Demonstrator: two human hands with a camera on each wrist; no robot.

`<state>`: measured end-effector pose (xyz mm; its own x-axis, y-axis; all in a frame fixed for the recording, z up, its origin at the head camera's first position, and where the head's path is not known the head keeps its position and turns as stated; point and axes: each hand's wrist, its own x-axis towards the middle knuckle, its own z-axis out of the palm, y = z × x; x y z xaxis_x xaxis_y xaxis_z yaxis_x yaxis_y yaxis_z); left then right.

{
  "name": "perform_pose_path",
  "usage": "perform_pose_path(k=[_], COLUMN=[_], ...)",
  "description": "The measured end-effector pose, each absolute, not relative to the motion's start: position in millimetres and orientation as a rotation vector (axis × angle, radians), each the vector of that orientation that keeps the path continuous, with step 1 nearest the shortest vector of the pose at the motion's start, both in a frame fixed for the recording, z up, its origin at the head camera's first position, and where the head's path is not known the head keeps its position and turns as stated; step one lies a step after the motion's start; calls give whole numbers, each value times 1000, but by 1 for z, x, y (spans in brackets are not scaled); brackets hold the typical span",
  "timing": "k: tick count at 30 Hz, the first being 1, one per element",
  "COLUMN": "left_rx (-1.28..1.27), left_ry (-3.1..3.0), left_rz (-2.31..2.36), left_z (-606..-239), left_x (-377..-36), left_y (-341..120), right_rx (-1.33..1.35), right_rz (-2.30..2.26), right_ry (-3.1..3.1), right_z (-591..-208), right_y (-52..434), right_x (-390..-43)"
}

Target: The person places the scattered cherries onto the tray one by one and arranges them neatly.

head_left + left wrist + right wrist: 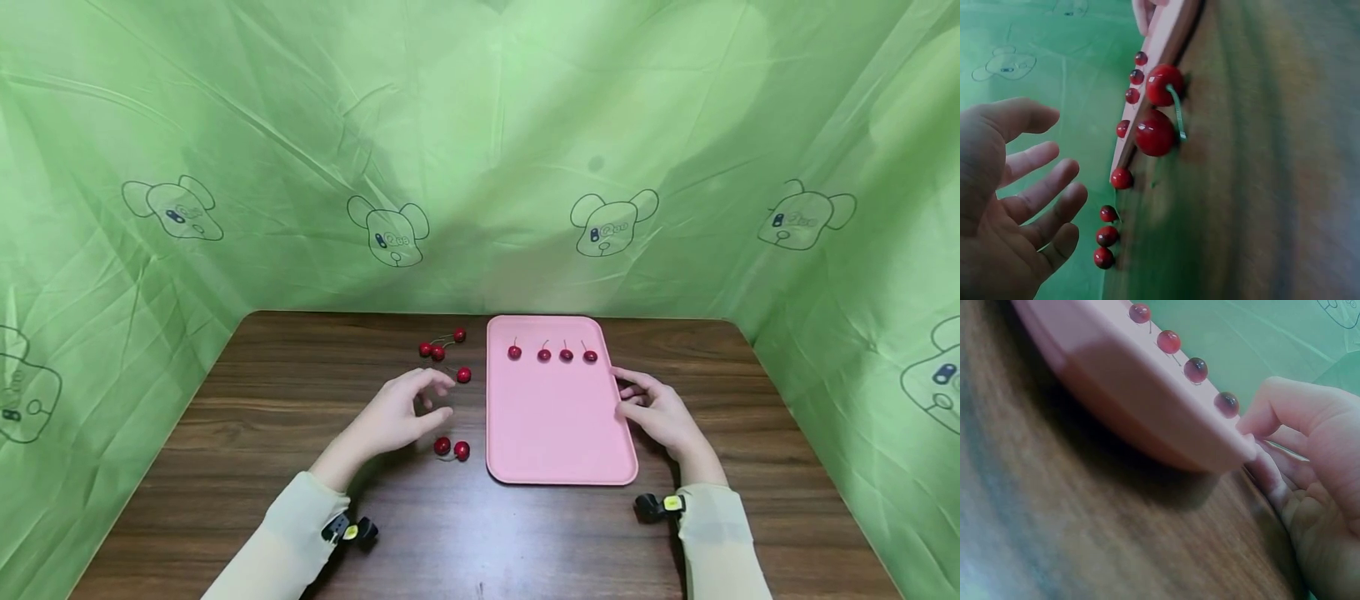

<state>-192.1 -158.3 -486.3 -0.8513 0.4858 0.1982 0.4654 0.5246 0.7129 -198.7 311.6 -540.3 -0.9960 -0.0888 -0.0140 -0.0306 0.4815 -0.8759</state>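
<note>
Fingers [1054, 181] apart and empty, the left hand [401, 408] is nearer the lone cherry [464, 375], just beyond its fingertips, left of the tray [555, 429]; the right hand [663, 417] touches the tray's right edge, whether pinching I cannot tell

Surface [720, 392]: brown wood grain, light reflecting near the front. Directly on it: pink tray [555, 425], right of centre. Left of the tray, six red cherries [438, 353]: three clustered at the back, a single one just in front, two further forward.
</note>
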Motion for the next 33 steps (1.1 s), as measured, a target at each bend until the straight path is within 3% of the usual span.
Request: perform_pose_path(k=[21, 33], left_rx=[839, 738], left_ry=[2829, 2773], left_rz=[1195, 1282], left_z=[-513, -521], left_x=[-152, -150], left_y=[-167, -164], right_rx=[-90, -98], right_rz=[-1556, -1572], right_ry=[2649, 2650], right_z=[-540, -539], right_y=[312, 311], right_x=[-199, -197])
